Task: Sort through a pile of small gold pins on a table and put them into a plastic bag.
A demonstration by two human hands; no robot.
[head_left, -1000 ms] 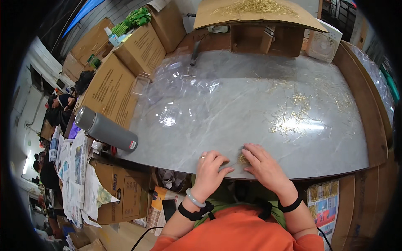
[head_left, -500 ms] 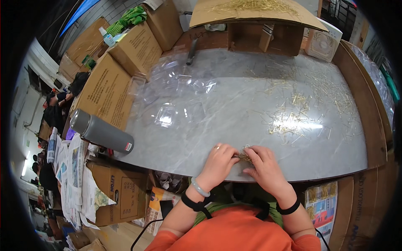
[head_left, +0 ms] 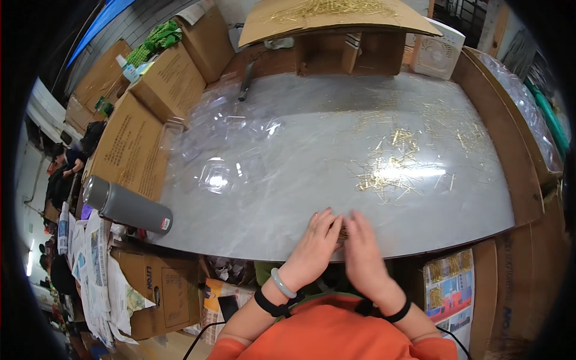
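Observation:
At the near edge of the grey marbled table (head_left: 264,210), a small bundle of thin gold-coloured wire pins (head_left: 342,233) is between my two hands. My left hand (head_left: 313,241) is closed around the bundle's left side. Against or close beside its right side is my right hand (head_left: 363,255), fingers stretched out and blurred by motion; whether it touches the bundle I cannot tell. Loose wire pins (head_left: 393,171) of the same colour lie scattered beyond my hands, thickest right of the middle.
Clear plastic boxes (head_left: 219,174) cover the left part of the table, near a grey bottle (head_left: 129,207). Cardboard boxes (head_left: 129,147) line the left side. A cardboard shelf (head_left: 324,57) and a white fan (head_left: 437,55) stand at the back. Cardboard walls (head_left: 510,129) the right edge.
My right hand has gone from gripping the bundle with bent fingers to stretched-out fingers alongside it. My left hand stays at the bundle. The whole view has shifted slightly.

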